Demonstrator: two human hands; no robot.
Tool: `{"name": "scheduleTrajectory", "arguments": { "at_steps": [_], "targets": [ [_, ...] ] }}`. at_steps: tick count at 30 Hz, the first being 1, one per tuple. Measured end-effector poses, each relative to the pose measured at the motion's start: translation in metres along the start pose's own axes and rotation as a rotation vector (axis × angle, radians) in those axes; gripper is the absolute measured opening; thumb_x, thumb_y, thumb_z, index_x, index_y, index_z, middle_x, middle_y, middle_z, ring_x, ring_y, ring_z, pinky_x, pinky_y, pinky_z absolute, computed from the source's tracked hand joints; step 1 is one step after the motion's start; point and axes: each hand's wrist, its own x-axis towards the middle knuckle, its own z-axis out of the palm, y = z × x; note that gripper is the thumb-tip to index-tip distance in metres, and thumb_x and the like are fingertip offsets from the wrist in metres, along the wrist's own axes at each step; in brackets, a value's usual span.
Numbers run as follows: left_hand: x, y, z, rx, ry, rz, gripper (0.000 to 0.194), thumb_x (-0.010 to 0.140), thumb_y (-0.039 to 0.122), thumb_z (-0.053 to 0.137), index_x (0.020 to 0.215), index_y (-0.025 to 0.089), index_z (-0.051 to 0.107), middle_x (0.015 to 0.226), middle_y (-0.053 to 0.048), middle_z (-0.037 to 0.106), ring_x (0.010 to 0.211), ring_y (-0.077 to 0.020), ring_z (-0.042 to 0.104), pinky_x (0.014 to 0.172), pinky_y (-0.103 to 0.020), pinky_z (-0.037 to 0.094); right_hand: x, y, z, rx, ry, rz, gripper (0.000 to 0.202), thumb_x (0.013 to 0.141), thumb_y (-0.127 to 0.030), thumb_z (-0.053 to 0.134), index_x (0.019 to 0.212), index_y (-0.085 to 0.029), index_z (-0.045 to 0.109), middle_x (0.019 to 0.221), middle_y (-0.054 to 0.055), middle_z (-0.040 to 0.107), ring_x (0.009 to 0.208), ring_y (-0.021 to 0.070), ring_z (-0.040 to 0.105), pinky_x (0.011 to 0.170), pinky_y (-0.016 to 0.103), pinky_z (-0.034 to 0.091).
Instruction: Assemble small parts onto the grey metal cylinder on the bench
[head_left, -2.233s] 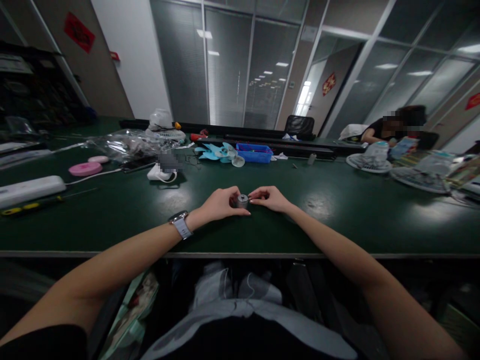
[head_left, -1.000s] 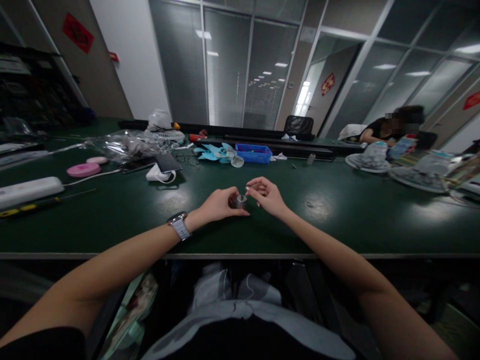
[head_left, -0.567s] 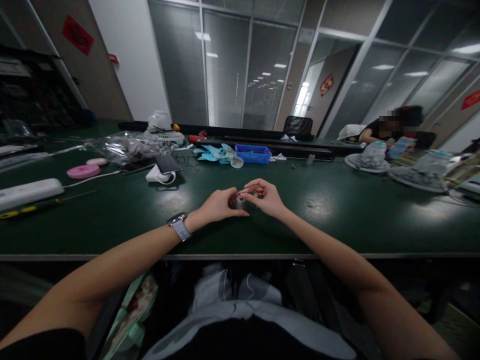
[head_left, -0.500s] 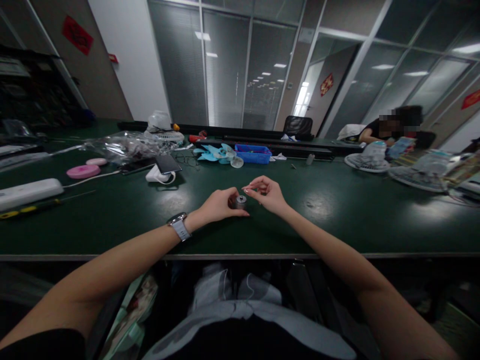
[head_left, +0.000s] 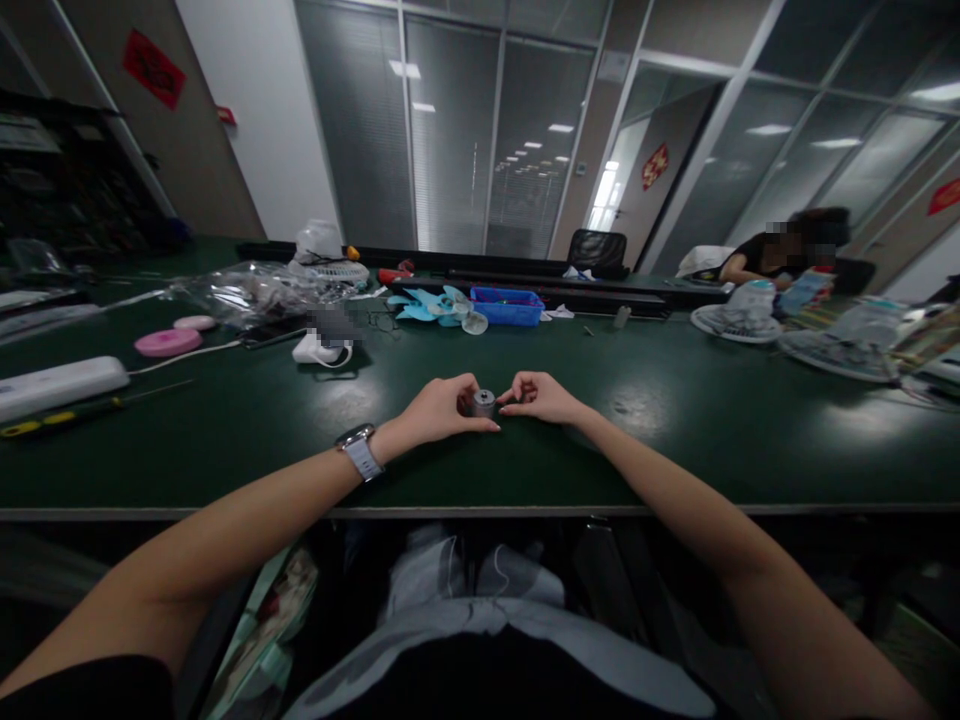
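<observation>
A small silver metal cylinder (head_left: 484, 404) with a round top and a dark centre stands upright on the green table. My left hand (head_left: 442, 408) curves round its left side, thumb in front and fingers behind, closed on it. Close to the cylinder's right side is my right hand (head_left: 540, 398). Its thumb and index finger are bent nearly together in a pinch, tips beside the cylinder. Whether something tiny sits between those tips, or whether they touch the cylinder, I cannot make out.
Behind my hands lie blue fan blades (head_left: 435, 305), a blue basket (head_left: 507, 306) and a white charger (head_left: 319, 349). To the left are a power strip (head_left: 64, 388), a yellow screwdriver (head_left: 64, 422) and a pink disc (head_left: 168, 343). Fan covers (head_left: 739, 322) and a seated person (head_left: 780, 250) are at right.
My right hand has moved down and slightly right, from above the cylinder's top to beside it. My left hand stays round the cylinder.
</observation>
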Motion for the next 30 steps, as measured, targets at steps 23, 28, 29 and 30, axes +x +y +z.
{"name": "scheduleTrajectory", "arguments": {
  "at_steps": [23, 28, 29, 30],
  "targets": [
    [0.001, 0.001, -0.002, 0.059, 0.016, 0.012, 0.054, 0.060, 0.065, 0.070, 0.081, 0.018, 0.054, 0.070, 0.000, 0.062, 0.061, -0.0145, 0.056, 0.051, -0.023, 0.035, -0.001, -0.040, 0.043, 0.267, 0.248, -0.298, 0.037, 0.069, -0.034, 0.077, 0.064, -0.019, 0.043, 0.084, 0.007, 0.073, 0.086, 0.0209, 0.071, 0.075, 0.034, 0.056],
    [0.001, 0.001, -0.002, 0.070, 0.012, 0.010, 0.053, 0.062, 0.065, 0.069, 0.080, 0.018, 0.054, 0.070, 0.000, 0.061, 0.061, -0.0143, 0.055, 0.051, -0.022, 0.034, -0.001, -0.040, 0.045, 0.277, 0.178, -0.263, 0.039, 0.066, -0.038, 0.079, 0.065, -0.018, 0.045, 0.081, 0.006, 0.071, 0.091, 0.0224, 0.070, 0.076, 0.034, 0.055],
    [0.001, 0.001, -0.002, 0.067, 0.013, 0.010, 0.053, 0.061, 0.065, 0.069, 0.079, 0.018, 0.053, 0.069, 0.000, 0.061, 0.061, -0.0142, 0.055, 0.051, -0.022, 0.034, -0.001, -0.041, 0.045, 0.277, 0.183, -0.255, 0.039, 0.066, -0.039, 0.078, 0.065, -0.018, 0.045, 0.080, 0.005, 0.071, 0.090, 0.0222, 0.070, 0.076, 0.034, 0.055],
    [0.001, 0.001, -0.002, 0.063, 0.014, 0.011, 0.053, 0.061, 0.065, 0.069, 0.079, 0.018, 0.053, 0.069, 0.001, 0.061, 0.060, -0.0141, 0.055, 0.051, -0.022, 0.034, -0.001, -0.042, 0.045, 0.273, 0.188, -0.241, 0.040, 0.066, -0.040, 0.078, 0.065, -0.019, 0.045, 0.079, 0.005, 0.070, 0.089, 0.0218, 0.070, 0.075, 0.033, 0.055]
  ]
}}
